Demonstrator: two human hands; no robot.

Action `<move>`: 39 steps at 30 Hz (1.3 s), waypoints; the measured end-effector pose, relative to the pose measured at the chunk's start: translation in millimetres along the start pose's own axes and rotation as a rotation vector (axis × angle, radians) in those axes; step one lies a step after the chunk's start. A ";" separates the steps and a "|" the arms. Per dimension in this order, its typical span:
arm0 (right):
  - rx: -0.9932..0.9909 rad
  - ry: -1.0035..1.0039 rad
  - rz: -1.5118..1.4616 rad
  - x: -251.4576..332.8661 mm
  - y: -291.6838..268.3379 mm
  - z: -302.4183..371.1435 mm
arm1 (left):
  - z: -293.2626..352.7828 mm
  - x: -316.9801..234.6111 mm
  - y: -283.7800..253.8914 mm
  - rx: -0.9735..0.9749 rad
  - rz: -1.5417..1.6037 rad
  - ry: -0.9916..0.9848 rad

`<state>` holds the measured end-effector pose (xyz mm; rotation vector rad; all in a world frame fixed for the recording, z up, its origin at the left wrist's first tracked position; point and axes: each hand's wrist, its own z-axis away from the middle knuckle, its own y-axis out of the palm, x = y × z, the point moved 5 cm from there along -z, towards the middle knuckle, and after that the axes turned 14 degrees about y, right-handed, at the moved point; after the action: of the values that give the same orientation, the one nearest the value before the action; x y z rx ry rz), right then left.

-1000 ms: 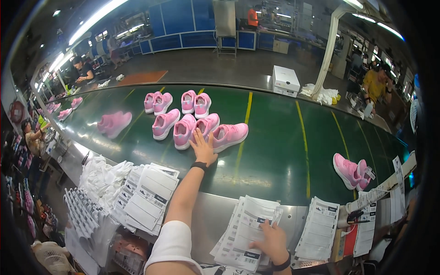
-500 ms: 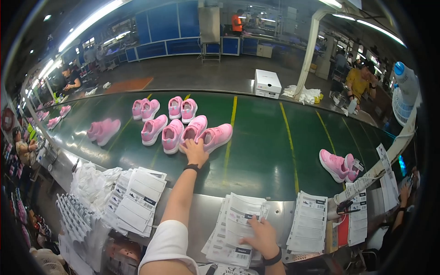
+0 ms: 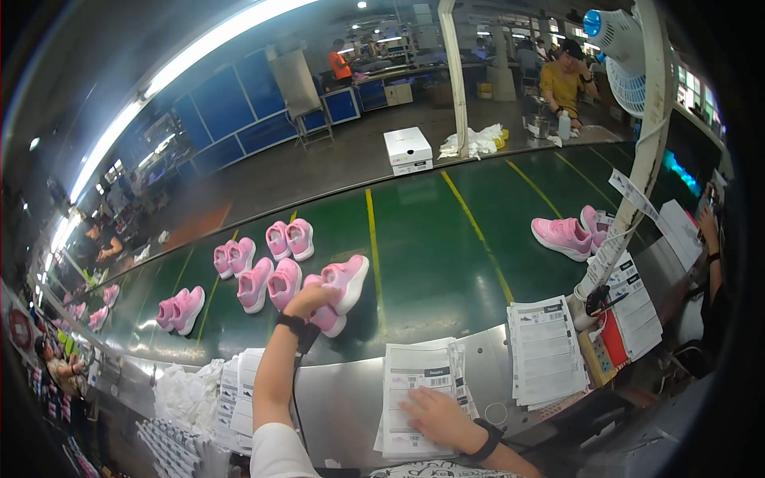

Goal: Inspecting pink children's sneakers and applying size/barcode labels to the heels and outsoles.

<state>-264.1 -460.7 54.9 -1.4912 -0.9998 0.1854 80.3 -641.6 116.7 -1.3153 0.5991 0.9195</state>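
My left hand (image 3: 311,300) is closed round a pair of pink sneakers, its fingers at their openings. One of them, the upper sneaker (image 3: 347,280), leans over and shows its white sole edge; its mate (image 3: 328,322) sits lower, partly covered by the hand. Right beside them on the green conveyor belt (image 3: 414,263) stands another pink sneaker (image 3: 284,282), with a further one (image 3: 255,285) to its left. My right hand (image 3: 438,416) lies with fingers stretched out on a stack of printed label sheets (image 3: 402,374) on the metal ledge.
More pink sneaker pairs (image 3: 289,239) stand farther back and left on the belt; a pair (image 3: 562,237) is at the right. Other label stacks (image 3: 546,350) flank a white post (image 3: 641,175). A white shoebox (image 3: 408,150) sits beyond the belt. Crumpled white paper (image 3: 187,394) lies left.
The view has turned and tilted. The sneakers in my left hand have tipped, showing more sole edge. My right hand has settled flatter on the label stack.
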 end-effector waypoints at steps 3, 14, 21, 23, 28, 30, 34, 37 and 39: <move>0.078 -0.038 0.024 10.0 11.7 6.2 | 38.9 -24.7 -17.7 -0.119 0.245 -0.090; -0.137 0.420 -0.890 -18.2 -57.4 14.9 | 241.7 -105.5 146.6 0.326 -0.040 0.549; -0.270 0.798 -1.465 -82.8 -47.1 36.8 | 241.9 -91.8 136.8 0.462 0.219 0.465; -0.306 0.737 -1.397 -85.3 -50.6 44.3 | 231.9 -80.5 118.8 0.337 0.318 0.394; -0.478 0.397 -1.074 -49.2 -91.5 48.8 | 208.1 -103.6 111.6 0.013 0.519 0.566; -0.450 0.252 -0.912 -32.0 -99.4 50.6 | 204.5 -112.4 117.7 0.011 0.624 0.741; -0.273 0.089 -0.550 -3.8 -112.7 33.7 | 223.8 -131.4 129.6 -0.066 0.915 0.723; -0.298 0.103 -0.529 -0.5 -113.0 38.4 | 232.5 -127.5 129.9 -0.094 0.750 0.750; -0.324 0.115 -0.595 -1.1 -112.8 43.3 | 234.8 -132.5 136.0 -0.079 0.681 0.760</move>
<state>-344.9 -446.1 143.5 -1.4013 -1.3775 -0.5029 -133.2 -442.9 194.6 -1.5555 1.6872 0.9612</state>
